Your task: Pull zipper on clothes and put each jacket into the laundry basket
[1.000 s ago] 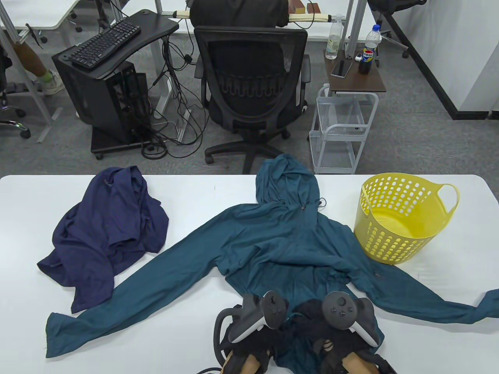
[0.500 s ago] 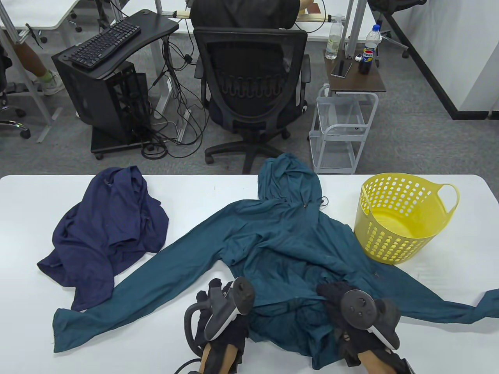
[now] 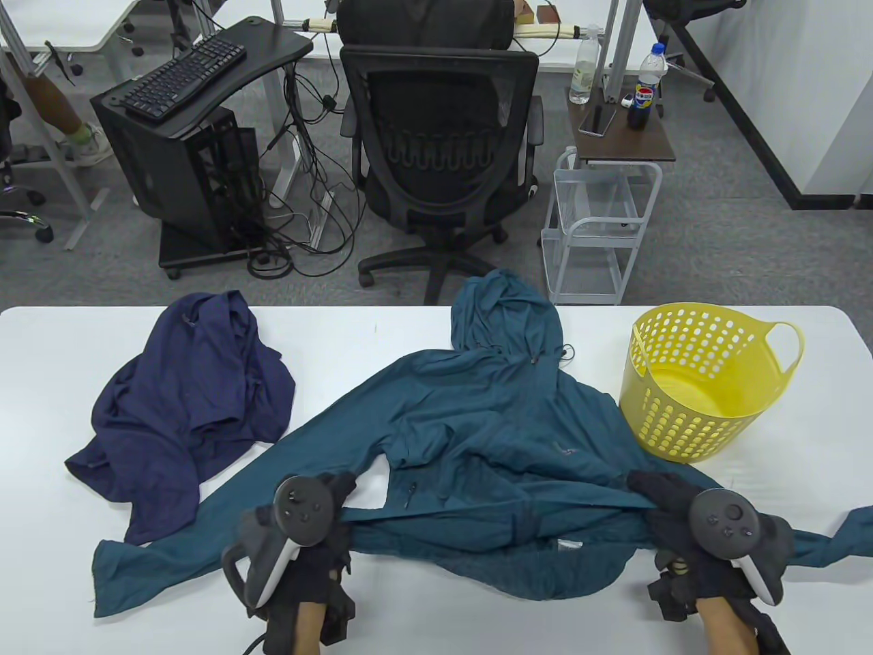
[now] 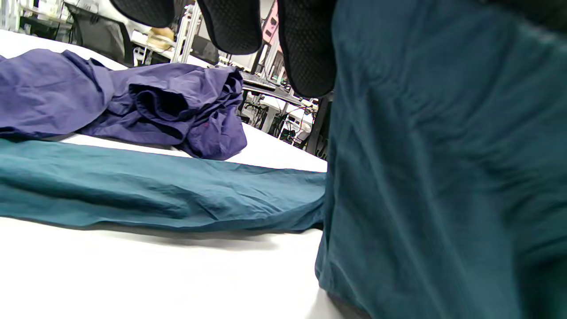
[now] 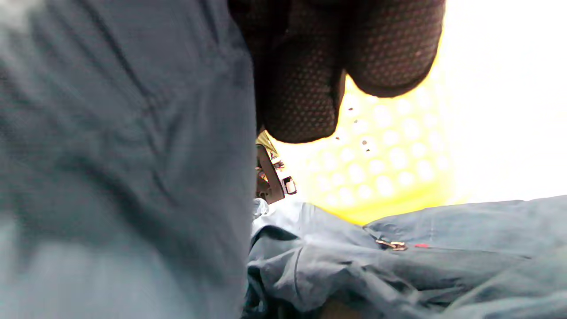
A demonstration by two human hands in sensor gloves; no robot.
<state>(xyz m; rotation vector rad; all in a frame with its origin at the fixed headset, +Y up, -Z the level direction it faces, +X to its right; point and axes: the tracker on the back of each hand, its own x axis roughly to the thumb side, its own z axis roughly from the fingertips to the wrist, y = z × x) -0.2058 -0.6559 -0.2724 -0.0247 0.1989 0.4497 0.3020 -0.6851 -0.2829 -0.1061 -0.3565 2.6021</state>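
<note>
While left hand (image 3: pixel 320 539) and right hand (image 3: pixel 689 532) each grip thin, creased teal jacket (image 3: pixel 477 437), perforated yellow plastic basket (image 3: pixel 702 382) nearby.

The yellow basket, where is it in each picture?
Table view: the yellow laundry basket stands on the table's right side, beside the teal jacket.
Left wrist view: not in it.
Right wrist view: a blurry yellow basket wall shows behind the fingertips.
Shared landmark: the teal jacket.
</note>
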